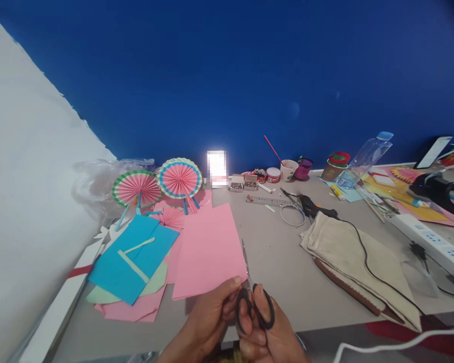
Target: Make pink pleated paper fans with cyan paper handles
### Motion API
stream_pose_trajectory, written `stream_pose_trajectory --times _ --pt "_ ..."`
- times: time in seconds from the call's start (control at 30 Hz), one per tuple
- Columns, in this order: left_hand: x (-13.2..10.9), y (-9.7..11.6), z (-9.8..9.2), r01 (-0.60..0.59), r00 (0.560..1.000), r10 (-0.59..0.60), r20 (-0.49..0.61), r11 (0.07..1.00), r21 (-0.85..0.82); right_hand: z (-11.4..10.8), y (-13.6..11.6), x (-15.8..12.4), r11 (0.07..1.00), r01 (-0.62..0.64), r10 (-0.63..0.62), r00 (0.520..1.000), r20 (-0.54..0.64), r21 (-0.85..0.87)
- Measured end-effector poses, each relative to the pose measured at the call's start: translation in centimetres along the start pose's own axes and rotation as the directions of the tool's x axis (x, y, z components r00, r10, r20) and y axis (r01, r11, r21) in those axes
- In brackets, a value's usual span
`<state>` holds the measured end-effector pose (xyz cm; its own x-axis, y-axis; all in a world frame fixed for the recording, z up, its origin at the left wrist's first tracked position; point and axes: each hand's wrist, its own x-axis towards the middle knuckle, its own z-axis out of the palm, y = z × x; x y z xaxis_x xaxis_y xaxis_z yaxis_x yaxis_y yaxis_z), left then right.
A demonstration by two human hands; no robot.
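Observation:
My left hand [208,315] pinches the near right corner of a pink paper sheet [208,249] that lies on the grey table [276,257]. My right hand [267,335] grips black-handled scissors [251,302], fingers through the loops, with the blades pointing away along the sheet's right edge. Both hands sit close together at the table's near edge.
Blue, pale green and pink papers [132,262] lie to the left, with two round pleated paper fans [159,184] behind them. A beige cloth [351,252], glue gun [312,205], ruler [268,200], cups [289,169], plastic bottle [365,159] and white power strip [431,239] fill the right side.

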<state>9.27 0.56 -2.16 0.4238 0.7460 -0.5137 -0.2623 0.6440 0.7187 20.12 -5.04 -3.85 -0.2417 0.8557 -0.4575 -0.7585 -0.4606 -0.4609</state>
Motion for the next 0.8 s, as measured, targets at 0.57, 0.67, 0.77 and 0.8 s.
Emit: stream_pose_trajectory --times 0.57,0.67,0.77,0.8 --pt "-0.5 -1.0 -1.0 0.093 0.996 -0.093 -0.007 0.995 0.020 0.5 -0.2 -0.3 1.000 0.007 -0.007 1.000 -0.018 0.023" --pt "-0.4 -1.2 -1.0 0.098 0.995 -0.097 -0.021 0.995 0.027 0.4 -0.1 -0.2 1.000 0.002 -0.002 1.000 -0.004 0.030" --pt "-0.5 -1.4 -0.9 0.094 0.994 -0.093 -0.055 0.995 0.013 0.0 0.1 -0.2 0.999 0.004 -0.006 0.999 0.033 0.042" --pt "-0.6 -1.4 -0.9 0.093 0.994 -0.092 -0.064 0.996 0.005 -0.1 0.2 -0.2 0.999 0.003 -0.005 0.999 0.043 0.044"
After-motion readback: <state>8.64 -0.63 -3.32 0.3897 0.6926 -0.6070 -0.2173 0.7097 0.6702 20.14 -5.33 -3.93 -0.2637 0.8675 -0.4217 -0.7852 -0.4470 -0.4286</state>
